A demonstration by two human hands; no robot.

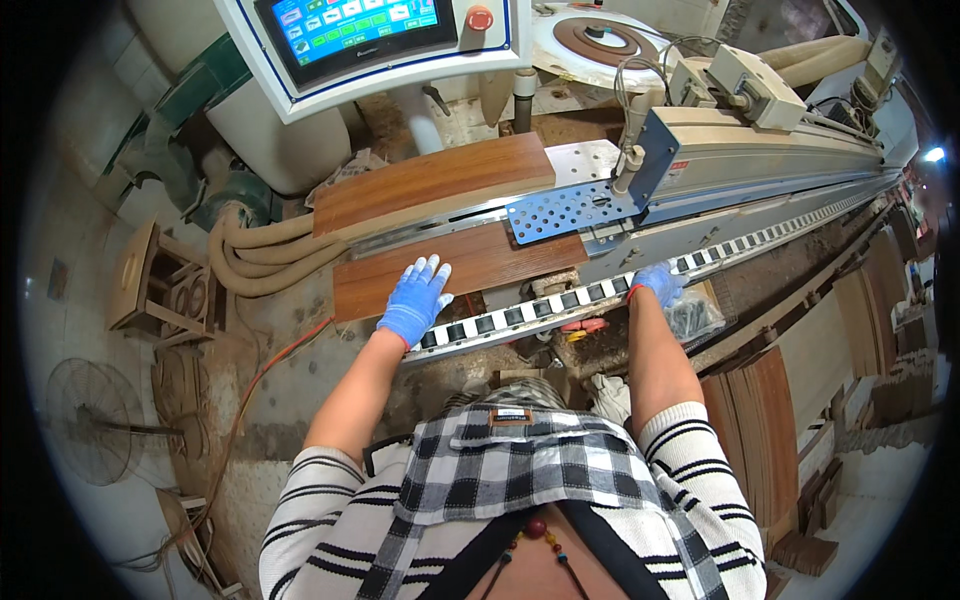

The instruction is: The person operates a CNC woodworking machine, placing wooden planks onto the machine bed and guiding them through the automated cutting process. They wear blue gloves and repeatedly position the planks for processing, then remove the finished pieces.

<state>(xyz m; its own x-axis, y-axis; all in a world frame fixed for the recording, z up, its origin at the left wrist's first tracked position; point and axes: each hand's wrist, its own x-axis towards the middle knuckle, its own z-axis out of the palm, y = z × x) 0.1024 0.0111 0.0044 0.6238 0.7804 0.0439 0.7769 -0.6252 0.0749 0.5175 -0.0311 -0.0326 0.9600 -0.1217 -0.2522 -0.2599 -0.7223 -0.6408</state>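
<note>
Through the head view I see the left hand, in a blue knitted glove with pale fingertips, opened flat on the near plank, a straight-edged, reddish-brown board with wood-grain streaks. The right hand, also gloved, rests at the padded rail, a metal strip set with dark squares in white frames; its fingers are partly hidden, so I cannot tell whether it grips anything. Just below that hand lies a clear, crinkled plastic bag. Beyond the left hand is the far plank, similarly grained. Ribbed beige hoses curve beyond and left of the same hand. The near plank's left end is uncovered, with open floor beside it; between the hands, the padded rail's top is unobstructed. I read the near plank's long axis as left to right, slanting slightly away from the wearer, its right end near the blue perforated plate; whether they touch, I cannot tell.
</note>
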